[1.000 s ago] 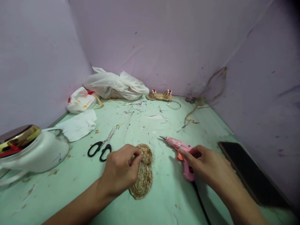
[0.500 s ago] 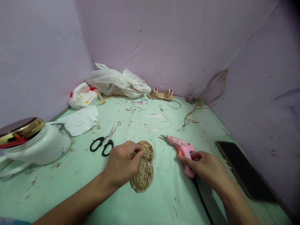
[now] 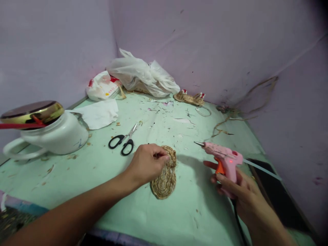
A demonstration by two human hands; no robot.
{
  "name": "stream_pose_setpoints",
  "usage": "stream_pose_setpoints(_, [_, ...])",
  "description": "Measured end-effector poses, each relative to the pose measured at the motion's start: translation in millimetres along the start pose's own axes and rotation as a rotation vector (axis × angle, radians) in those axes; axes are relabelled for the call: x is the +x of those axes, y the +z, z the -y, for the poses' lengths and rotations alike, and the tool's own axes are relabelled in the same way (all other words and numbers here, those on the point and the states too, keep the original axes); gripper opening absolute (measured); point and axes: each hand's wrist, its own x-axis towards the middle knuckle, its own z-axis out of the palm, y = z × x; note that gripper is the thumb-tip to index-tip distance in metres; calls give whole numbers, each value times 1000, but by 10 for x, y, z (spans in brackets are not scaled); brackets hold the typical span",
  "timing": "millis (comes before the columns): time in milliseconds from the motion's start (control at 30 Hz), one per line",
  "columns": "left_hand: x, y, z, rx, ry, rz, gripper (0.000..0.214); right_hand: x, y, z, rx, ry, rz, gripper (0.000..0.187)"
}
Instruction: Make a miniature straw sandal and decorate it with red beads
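A small woven straw sole (image 3: pixel 164 186), coiled in a figure-eight outline, lies on the table in front of me. Over its upper part my left hand (image 3: pixel 151 162) is closed in a pinch; whatever sits between thumb and forefinger is hidden. My right hand (image 3: pixel 239 188) grips a pink hot glue gun (image 3: pixel 221 153) by its handle, raised off the table. Its metal nozzle points left toward the sole, a red light glows on its side, and a clear glue stick (image 3: pixel 263 169) sticks out behind. Black-handled scissors (image 3: pixel 125 140) lie partly open beyond my left hand.
At left stands a white mug (image 3: pixel 58 136) with a gold-rimmed lid (image 3: pixel 33 112). A white cloth (image 3: pixel 99 114), plastic bag (image 3: pixel 146 77) and straw slippers with red-and-white beads (image 3: pixel 189 98) lie farther back. Straw strands (image 3: pixel 222 126) and a dark phone (image 3: pixel 279 201) are at right.
My right hand has lifted the glue gun off the table and gripped it more fully, with fingers near the trigger. My left hand stays pinched over the sole. The view has shifted.
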Motion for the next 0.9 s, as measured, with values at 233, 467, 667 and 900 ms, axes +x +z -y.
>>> stream_pose_setpoints(233, [38,-7,44,-133,-183,36,13,-219,92,-159,-142,-184,43,26])
stream_pose_setpoints(467, [37,-9,21,-132,-179,21,13,-379,95,-337,-338,-280,-18,17])
stream_pose_setpoints(667, [26,-24,12,-111,-171,19,15,-410,200,-452,-422,-472,-73,28])
stream_pose_setpoints(900, [15,-16,24,-98,-144,10,15,-432,287,-456,-438,-476,-95,39])
